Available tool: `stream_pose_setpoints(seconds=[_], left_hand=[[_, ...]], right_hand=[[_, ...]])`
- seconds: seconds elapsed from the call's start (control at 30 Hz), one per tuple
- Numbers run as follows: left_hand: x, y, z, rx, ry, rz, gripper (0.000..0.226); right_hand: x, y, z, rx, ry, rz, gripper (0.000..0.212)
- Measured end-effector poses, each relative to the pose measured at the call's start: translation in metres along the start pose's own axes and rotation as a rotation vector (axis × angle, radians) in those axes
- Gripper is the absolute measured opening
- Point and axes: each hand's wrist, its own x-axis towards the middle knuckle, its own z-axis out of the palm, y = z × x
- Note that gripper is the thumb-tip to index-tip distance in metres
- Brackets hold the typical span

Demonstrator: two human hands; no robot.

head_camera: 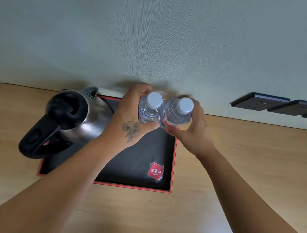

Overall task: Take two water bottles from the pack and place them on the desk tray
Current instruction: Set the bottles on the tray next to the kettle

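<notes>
Two clear water bottles with pale caps stand upright side by side over the far right part of the black tray (174, 165), which has a red rim. My left hand (128, 120) is wrapped around the left bottle (152, 108). My right hand (192, 130) grips the right bottle (181, 113), which has a red label band. The two bottles touch each other. Their bases are hidden by my hands, so I cannot tell whether they rest on the tray. The pack is not in view.
A steel electric kettle (68, 117) with a black lid and handle stands on the tray's left part, close to my left wrist. The tray lies on a wooden desk (239, 179) against a pale wall. Dark wall sockets (281, 105) are mounted at the right.
</notes>
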Motion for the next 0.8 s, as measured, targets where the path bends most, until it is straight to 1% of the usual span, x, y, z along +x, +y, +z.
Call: stream_pose_setpoints(seconds=[0.03,0.1,0.17,0.27,0.33,0.47,0.63,0.8], left_hand=[[-0.004,0.011,-0.011,0.036,0.009,0.068,0.077],[-0.008,0.03,-0.035,0.145,-0.013,0.211,0.062],[-0.005,0.045,-0.055,0.224,-0.091,0.316,0.049],[0.003,0.064,-0.073,0.337,-0.227,0.415,0.04],[0.008,0.07,-0.077,0.41,-0.28,0.448,0.038],[0.015,0.078,-0.08,0.523,-0.308,0.484,0.031],[0.016,0.08,-0.078,0.521,-0.239,0.445,0.028],[0.011,0.081,-0.071,0.528,-0.168,0.382,0.025]], right_hand=[[-0.006,-0.007,-0.008,-0.035,0.017,-0.068,0.079],[-0.015,-0.025,-0.025,-0.145,0.054,-0.214,0.069],[-0.021,-0.045,-0.04,-0.265,0.093,-0.32,0.056],[-0.025,-0.072,-0.051,-0.45,0.118,-0.4,0.03],[-0.028,-0.084,-0.051,-0.479,0.087,-0.372,0.024],[-0.026,-0.095,-0.05,-0.441,0.089,-0.29,0.025],[-0.021,-0.094,-0.047,-0.479,0.108,-0.253,0.025],[-0.023,-0.091,-0.043,-0.459,0.117,-0.212,0.025]])
